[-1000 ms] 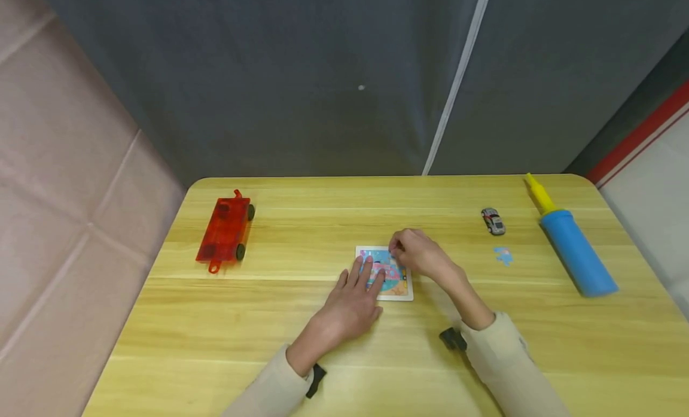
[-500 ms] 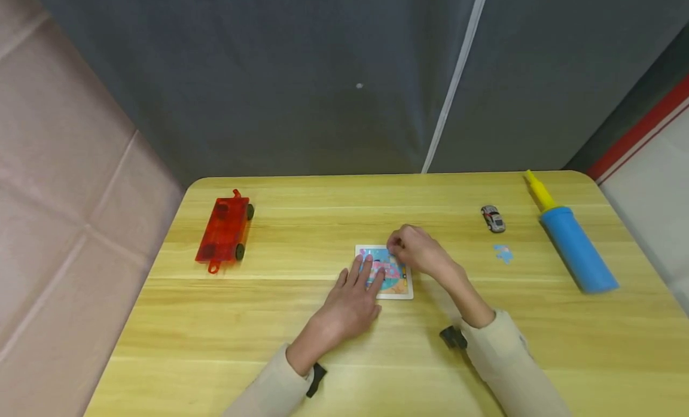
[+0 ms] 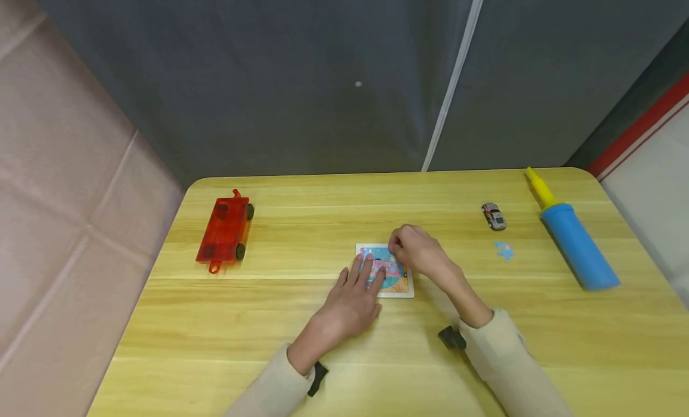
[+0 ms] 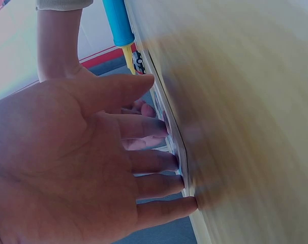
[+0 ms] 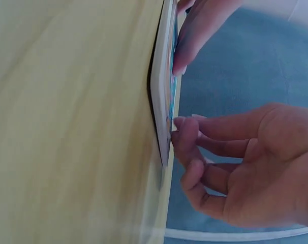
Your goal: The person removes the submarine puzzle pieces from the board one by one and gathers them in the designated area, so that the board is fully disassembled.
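Puzzle board, square, white-bordered, blue-and-pink, lies under the straight fingers of the left hand. The right hand has its grip narrow at the far right corner; I cannot tell whether it pinches anything. Right of that grip: pink-and-blue jigsaw piece, small silver toy car.

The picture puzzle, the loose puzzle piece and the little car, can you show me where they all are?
Picture puzzle [image 3: 395, 271]: head view, on its printed picture.
Loose puzzle piece [image 3: 504, 250]: head view, on its middle.
Little car [image 3: 494, 216]: head view, on its top.
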`<state>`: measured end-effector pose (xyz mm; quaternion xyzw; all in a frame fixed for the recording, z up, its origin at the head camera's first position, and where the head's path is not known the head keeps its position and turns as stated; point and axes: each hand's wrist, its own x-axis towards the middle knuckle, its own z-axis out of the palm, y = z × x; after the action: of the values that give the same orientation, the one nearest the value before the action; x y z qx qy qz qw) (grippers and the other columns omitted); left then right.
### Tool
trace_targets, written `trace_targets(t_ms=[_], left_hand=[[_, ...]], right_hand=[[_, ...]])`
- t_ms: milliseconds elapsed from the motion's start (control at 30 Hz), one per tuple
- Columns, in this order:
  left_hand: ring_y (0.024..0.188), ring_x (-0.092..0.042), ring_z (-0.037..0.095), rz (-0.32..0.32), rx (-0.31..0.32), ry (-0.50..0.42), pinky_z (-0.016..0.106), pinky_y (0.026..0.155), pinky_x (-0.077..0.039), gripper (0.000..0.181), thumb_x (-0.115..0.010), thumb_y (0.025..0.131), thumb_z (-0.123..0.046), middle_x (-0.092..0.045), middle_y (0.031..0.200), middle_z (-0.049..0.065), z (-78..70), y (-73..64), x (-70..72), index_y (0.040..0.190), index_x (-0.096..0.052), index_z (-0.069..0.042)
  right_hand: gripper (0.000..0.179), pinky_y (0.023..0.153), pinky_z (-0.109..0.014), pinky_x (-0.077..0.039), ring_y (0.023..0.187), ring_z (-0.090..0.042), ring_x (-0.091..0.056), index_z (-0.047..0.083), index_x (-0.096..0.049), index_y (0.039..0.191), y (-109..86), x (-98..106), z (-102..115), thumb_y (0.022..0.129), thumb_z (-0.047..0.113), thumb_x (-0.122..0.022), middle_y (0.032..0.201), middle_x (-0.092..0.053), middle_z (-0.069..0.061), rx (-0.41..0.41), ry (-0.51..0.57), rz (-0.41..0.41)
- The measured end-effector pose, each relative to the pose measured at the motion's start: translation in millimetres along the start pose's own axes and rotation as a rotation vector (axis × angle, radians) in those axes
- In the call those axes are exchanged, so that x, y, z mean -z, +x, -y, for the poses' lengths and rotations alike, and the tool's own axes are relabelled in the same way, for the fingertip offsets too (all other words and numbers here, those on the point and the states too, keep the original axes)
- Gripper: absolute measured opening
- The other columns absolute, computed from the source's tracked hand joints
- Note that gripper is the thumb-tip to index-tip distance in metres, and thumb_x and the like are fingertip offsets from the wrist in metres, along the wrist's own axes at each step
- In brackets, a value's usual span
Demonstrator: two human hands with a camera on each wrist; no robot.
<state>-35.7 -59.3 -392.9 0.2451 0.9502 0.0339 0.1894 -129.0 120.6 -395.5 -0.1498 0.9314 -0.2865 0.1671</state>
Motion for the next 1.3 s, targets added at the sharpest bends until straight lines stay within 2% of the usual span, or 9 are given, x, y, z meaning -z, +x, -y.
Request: trace_targets(t_ms=[133,200,333,500,700,900,933,1133,1300], left_hand=[[0.17,-0.017,0.039,0.002,0.0,-0.003,0.056,0.132,-0.032,0.067,-0.058,0.115,-0.034,-0.019,0.182,0.023,0.4,0.1,-0.1,0.172,-0.035,-0.008],[0.17,-0.017,0.039,0.002,-0.001,-0.004,0.056,0.132,-0.032,0.067,-0.059,0.115,-0.034,-0.019,0.182,0.023,0.6,-0.3,0.1,0.172,-0.035,-0.008],[0.17,-0.017,0.04,-0.001,-0.004,-0.006,0.057,0.132,-0.032,0.067,-0.059,0.115,-0.034,-0.02,0.181,0.024,0.6,-1.3,0.3,0.172,-0.036,-0.007],[0.17,-0.016,0.04,0.009,-0.001,-0.015,0.057,0.132,-0.031,0.067,-0.058,0.115,-0.033,-0.019,0.182,0.024,0.0,-1.7,-0.2,0.172,-0.036,-0.007],[0.17,-0.016,0.039,0.01,0.002,-0.018,0.057,0.132,-0.031,0.067,-0.059,0.115,-0.033,-0.019,0.182,0.023,-0.5,-1.5,0.5,0.172,-0.035,-0.007],[0.17,-0.016,0.039,0.014,0.003,-0.009,0.056,0.132,-0.031,0.068,-0.058,0.115,-0.033,-0.018,0.182,0.022,-1.1,-1.1,0.7,0.173,-0.034,-0.008],[0.17,-0.016,0.039,0.014,0.003,-0.007,0.056,0.132,-0.031,0.068,-0.058,0.115,-0.033,-0.018,0.182,0.022,-1.1,-1.0,0.7,0.173,-0.034,-0.008],[0.171,-0.016,0.038,0.019,0.004,0.017,0.056,0.132,-0.032,0.067,-0.059,0.115,-0.034,-0.018,0.182,0.022,-0.9,0.2,0.6,0.173,-0.035,-0.009],[0.17,-0.017,0.039,0.012,0.005,0.035,0.055,0.132,-0.033,0.067,-0.059,0.115,-0.034,-0.019,0.182,0.022,-1.1,0.8,0.3,0.172,-0.035,-0.009]], right_hand=[[0.019,0.071,-0.039,-0.053,0.088,-0.023,-0.06,-0.001,-0.079,0.101,-2.4,0.4,0.5,0.107,0.002,-0.061,0.109,-0.069,-0.015,-0.068,-0.055,-0.022],[0.019,0.073,-0.042,-0.055,0.092,-0.024,-0.06,0.0,-0.079,0.101,-2.6,-0.6,1.1,0.107,0.003,-0.061,0.116,-0.067,-0.016,-0.075,-0.071,-0.022],[0.018,0.072,-0.042,-0.054,0.092,-0.025,-0.06,0.0,-0.078,0.098,-2.4,-3.1,3.3,0.106,0.002,-0.062,0.117,-0.065,-0.018,-0.073,-0.07,-0.014],[0.017,0.073,-0.04,-0.053,0.093,-0.026,-0.058,0.001,-0.075,0.095,-2.3,-4.7,3.2,0.104,0.001,-0.061,0.113,-0.064,-0.018,-0.077,-0.045,-0.003],[0.017,0.071,-0.034,-0.051,0.089,-0.025,-0.057,-0.001,-0.073,0.091,2.2,-6.5,-4.9,0.102,-0.004,-0.06,0.099,-0.065,-0.016,-0.025,0.003,-0.005],[0.019,0.056,-0.027,-0.045,0.067,-0.017,-0.054,0.006,-0.069,0.085,31.1,-33.2,-50.6,0.1,-0.001,-0.06,0.081,-0.063,-0.007,0.0,0.052,-0.029],[0.02,0.055,-0.027,-0.044,0.065,-0.016,-0.054,0.006,-0.069,0.084,31.7,-33.9,-51.9,0.1,-0.001,-0.06,0.079,-0.063,-0.006,0.002,0.061,-0.032],[0.016,0.062,-0.028,-0.049,0.066,-0.017,-0.059,-0.002,-0.074,0.089,1.9,-5.3,-4.9,0.104,-0.002,-0.066,0.076,-0.069,-0.01,-0.019,0.088,-0.038],[0.006,0.067,-0.028,-0.053,0.065,-0.015,-0.064,-0.005,-0.074,0.102,3.6,-3.0,-4.6,0.104,-0.001,-0.069,0.076,-0.071,-0.009,-0.03,0.11,-0.052]])
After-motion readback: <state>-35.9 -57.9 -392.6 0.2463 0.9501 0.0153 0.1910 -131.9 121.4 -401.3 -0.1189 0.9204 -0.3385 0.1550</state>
